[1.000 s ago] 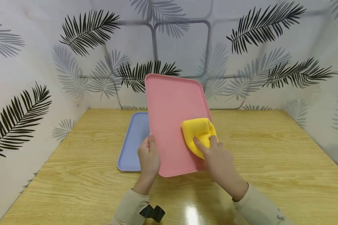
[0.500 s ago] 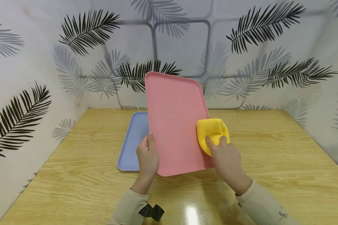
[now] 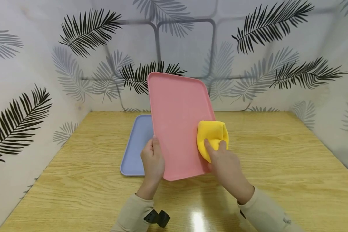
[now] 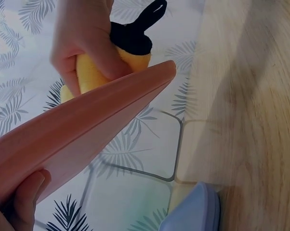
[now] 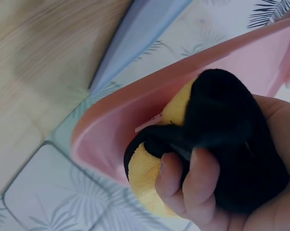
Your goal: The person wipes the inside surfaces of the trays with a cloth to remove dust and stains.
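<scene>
A pink rectangular tray (image 3: 178,112) is held up at a tilt above the table, its inner face toward me. My left hand (image 3: 153,161) grips its left edge, the thumb lying over the rim. Against the right part of the inner face lies a folded yellow cloth (image 3: 210,129), pressed there by my right hand (image 3: 230,170). Black fabric (image 5: 222,130) and a fuzzy yellow side show on this cloth in the right wrist view, where curled fingers (image 5: 200,180) hold it. A black loop (image 4: 150,17) sticks out of it in the left wrist view.
A blue tray (image 3: 134,154) lies on the wood-grain table (image 3: 81,180) behind the pink tray, which partly covers it. Leaf-patterned curtain (image 3: 188,48) surrounds the table at the back and sides.
My right hand slid the yellow cloth right toward the pink tray's right edge, then a little back left. My left hand keeps its grip, and the tray has barely shifted.
</scene>
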A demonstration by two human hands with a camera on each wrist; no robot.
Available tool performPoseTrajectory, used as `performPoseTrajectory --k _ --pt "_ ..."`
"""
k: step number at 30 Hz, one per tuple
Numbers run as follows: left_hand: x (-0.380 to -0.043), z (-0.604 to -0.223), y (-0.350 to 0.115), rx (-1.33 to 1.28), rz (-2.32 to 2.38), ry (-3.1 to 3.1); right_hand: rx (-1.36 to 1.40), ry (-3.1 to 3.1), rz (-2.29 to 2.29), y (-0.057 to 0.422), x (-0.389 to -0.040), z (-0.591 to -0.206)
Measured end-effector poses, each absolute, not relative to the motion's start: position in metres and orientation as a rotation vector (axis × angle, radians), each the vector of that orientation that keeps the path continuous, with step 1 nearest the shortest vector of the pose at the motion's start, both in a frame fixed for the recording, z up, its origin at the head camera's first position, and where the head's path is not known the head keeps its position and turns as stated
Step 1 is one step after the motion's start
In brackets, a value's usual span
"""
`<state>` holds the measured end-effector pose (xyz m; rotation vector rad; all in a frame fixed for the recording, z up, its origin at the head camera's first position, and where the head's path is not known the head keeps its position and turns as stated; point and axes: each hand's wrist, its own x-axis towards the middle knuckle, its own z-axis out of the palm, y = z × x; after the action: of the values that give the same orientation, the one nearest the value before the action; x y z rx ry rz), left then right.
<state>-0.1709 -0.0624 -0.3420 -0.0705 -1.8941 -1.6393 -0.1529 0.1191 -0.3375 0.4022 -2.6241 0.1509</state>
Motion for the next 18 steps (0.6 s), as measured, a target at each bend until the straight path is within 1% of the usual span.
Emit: performPoseTrajectory --k 18 --pt "-0.171 -0.343 -0.06 -0.034 -1.709 -1.901 0.66 -2.435 0.125 0.075 -0.136 -0.324"
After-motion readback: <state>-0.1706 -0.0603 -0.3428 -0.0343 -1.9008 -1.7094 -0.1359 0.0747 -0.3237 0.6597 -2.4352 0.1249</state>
